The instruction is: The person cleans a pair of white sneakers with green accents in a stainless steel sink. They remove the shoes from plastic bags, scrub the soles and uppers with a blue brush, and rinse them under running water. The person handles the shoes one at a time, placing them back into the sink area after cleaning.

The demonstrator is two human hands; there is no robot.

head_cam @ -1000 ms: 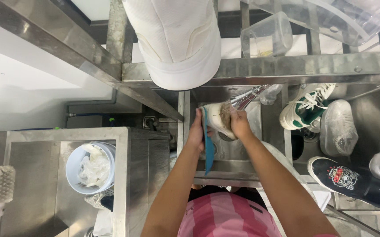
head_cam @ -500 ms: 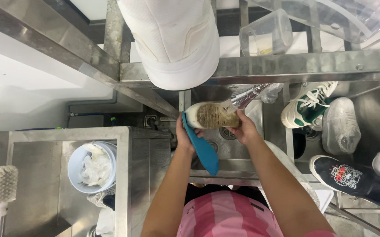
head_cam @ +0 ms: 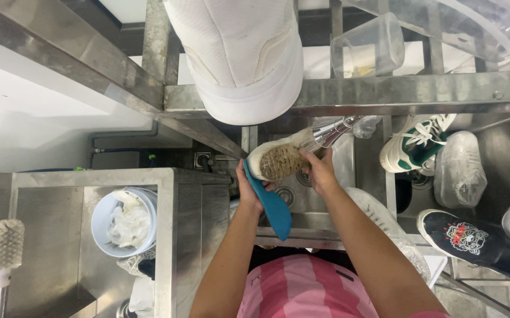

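Over a steel sink [head_cam: 325, 229] I hold a white shoe [head_cam: 275, 159] sole-up; its sole is brown with dirt. My left hand [head_cam: 249, 191] grips the shoe's left end together with a teal insole [head_cam: 272, 206] that hangs down toward me. The other end of the shoe is held by my right hand [head_cam: 321, 171], just below the metal tap [head_cam: 328, 134].
A white-and-green sneaker [head_cam: 414, 144], a plastic-wrapped shoe [head_cam: 458, 171] and a black sneaker [head_cam: 472, 241] lie to the right. A white bucket [head_cam: 105, 227] with rags and a white brush [head_cam: 0, 247] sit left. Above hang a large white shoe [head_cam: 240, 53] and a clear cup [head_cam: 369, 47].
The shoe has been turned from edge-on to sole-up and tilted under the tap. The teal insole swung from vertical to a slant in my left hand.
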